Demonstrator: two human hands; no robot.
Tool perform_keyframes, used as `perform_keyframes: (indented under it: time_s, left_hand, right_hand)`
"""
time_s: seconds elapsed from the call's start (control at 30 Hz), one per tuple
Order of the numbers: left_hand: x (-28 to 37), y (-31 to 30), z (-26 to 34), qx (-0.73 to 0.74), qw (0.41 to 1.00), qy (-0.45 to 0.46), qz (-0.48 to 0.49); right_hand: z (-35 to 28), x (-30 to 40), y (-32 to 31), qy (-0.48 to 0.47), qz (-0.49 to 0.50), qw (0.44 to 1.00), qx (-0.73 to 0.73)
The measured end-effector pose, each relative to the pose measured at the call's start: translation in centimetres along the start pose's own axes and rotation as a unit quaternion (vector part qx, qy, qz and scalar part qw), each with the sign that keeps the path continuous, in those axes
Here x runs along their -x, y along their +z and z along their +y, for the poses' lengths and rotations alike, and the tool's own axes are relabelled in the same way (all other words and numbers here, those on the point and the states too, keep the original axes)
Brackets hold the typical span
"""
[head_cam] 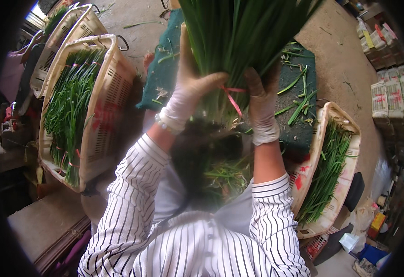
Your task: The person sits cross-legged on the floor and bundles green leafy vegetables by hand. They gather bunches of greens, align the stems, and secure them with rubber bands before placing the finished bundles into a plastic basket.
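Note:
Between my two gloved hands I hold a thick bundle of long green leaves (229, 38), probably garlic chives. A pink tie (232, 93) circles it near the pale stem ends, with a loose tail hanging down. My left hand (196, 85) grips the left side, its thumb lying across the stems just above the tie. From the right, my right hand (262, 93) clasps the bundle, thumb upward. The leaf tips run out of the top of the view. Beneath the bundle is a low work surface covered in dark green cloth (160, 83), strewn with leaf scraps (300, 104) and dirt.
A plastic crate (108, 104) of tied green bundles (74, 100) stands on the left, another crate (63, 34) behind it. At right, a tilted crate (312, 166) holds loose green leaves (326, 176). Trimmings (228, 176) lie below my hands. Stacked packages (392, 97) stand far right.

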State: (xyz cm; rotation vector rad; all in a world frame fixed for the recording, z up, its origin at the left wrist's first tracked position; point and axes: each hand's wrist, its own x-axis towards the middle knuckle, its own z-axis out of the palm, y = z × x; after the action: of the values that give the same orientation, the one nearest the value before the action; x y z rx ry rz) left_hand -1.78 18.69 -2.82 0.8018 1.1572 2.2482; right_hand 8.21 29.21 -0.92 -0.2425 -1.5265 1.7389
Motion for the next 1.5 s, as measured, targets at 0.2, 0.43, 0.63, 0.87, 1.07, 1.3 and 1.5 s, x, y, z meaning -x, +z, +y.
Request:
perform_keyframes:
  time_s: [0.2,0.43,0.63,0.87,1.07,1.3,1.5]
  left_hand:
    - [0.1,-2.5,-1.3,-0.034,0.994,-0.073,-0.075]
    - [0.8,-4.4,-1.9,-0.024,0.959,-0.278,-0.055]
    - [-0.6,-2.6,-1.9,-0.039,0.971,-0.222,-0.079]
    - [-5.2,5.8,6.0,-0.254,0.913,-0.266,-0.179]
    - [-5.3,2.4,-3.0,-0.460,0.751,-0.338,-0.332]
    - [-8.8,-8.0,-3.3,-0.500,0.816,-0.219,-0.190]
    - [-5.1,-6.2,1.5,-0.708,0.608,-0.237,-0.270]
  right_hand:
    - [0.7,2.0,-5.3,0.147,-0.110,0.968,0.171]
    - [2.3,3.4,-5.9,0.195,-0.062,0.970,0.133]
    - [2.6,2.8,-5.4,0.214,0.006,0.976,0.035]
    - [2.8,4.5,-1.0,0.296,0.097,0.927,-0.210]
    - [2.6,9.5,-0.9,0.423,0.151,0.783,-0.431]
    - [3.5,8.2,-2.1,0.326,0.114,0.915,-0.208]
    - [4.5,8.7,-1.2,0.257,0.103,0.958,-0.078]
